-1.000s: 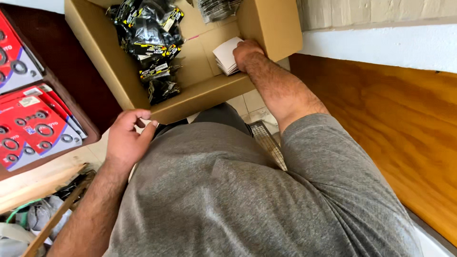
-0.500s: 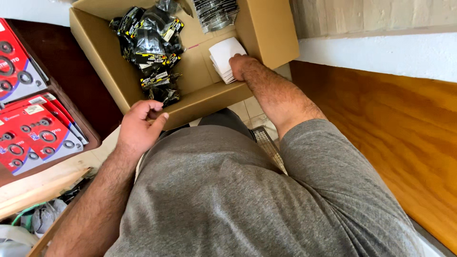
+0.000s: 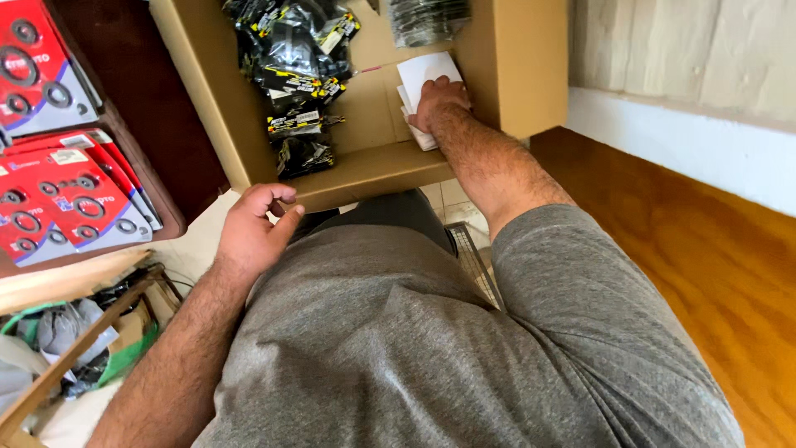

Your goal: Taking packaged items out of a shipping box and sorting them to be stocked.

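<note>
- Head view: the white paper [image 3: 425,76] lies on the floor of the open cardboard box [image 3: 514,58], at its right side against the near wall. My right hand [image 3: 437,101] rests palm-down on its near edge, fingers flat on the sheet rather than closed round it.
- Against a second ago, that hand has barely moved. It was on the same paper then, so the contact has held and the sheet has not been lifted.
- My left hand [image 3: 253,228] is what changed. A second ago it was pinching something small and pale in front of the box. Now it sits just outside the near box wall, fingers loosely curled, and I see nothing in it. I cannot tell where that small piece went.
- I read it this way: the right hand has the paper pinned but not gripped, and the left looks free.
- Black packets [image 3: 294,62] with yellow labels are heaped in the middle of the box, apart from the paper. A clear bag [image 3: 427,17] lies at the far edge.
- To the left, red packages [image 3: 58,199] lie in a dark tray.
- A wooden floor [image 3: 705,274] runs along the right, under a white skirting.
</note>
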